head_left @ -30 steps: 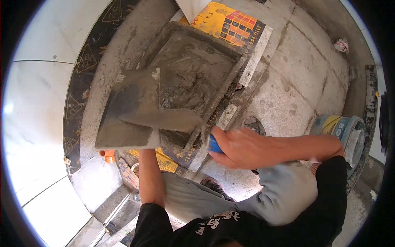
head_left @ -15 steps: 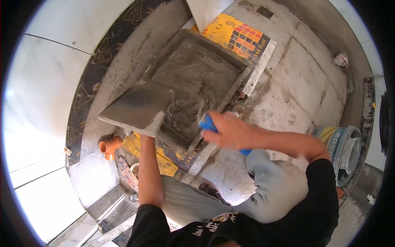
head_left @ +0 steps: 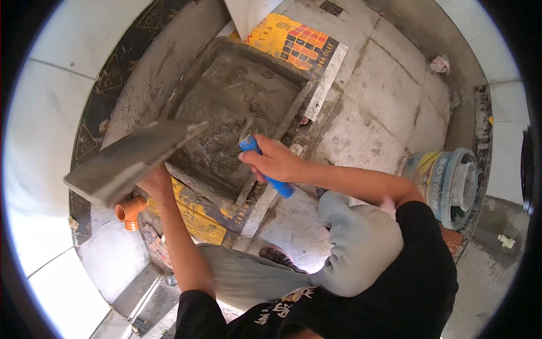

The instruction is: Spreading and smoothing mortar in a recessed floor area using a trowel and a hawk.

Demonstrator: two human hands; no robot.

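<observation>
black short-sleeved shirt with pale print, grey trousers, bare forearms

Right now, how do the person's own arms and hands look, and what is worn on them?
Both hands, the left hand and the right hand, are bare, without gloves. The forearms are bare too. Short black sleeves of a black shirt with pale markings on the front end near the elbows. No watch or ring can be seen.

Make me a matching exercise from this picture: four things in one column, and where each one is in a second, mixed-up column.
Things:
1. grey tile
2. blue-handled trowel
3. orange pipe fitting
4. bucket

Places:
A. on the floor under the tile
B. lying on its side at the right
C. held up by the left hand
D. gripped in the right hand, over the mortar

Pairs: 1-C, 2-D, 3-A, 4-B
</observation>
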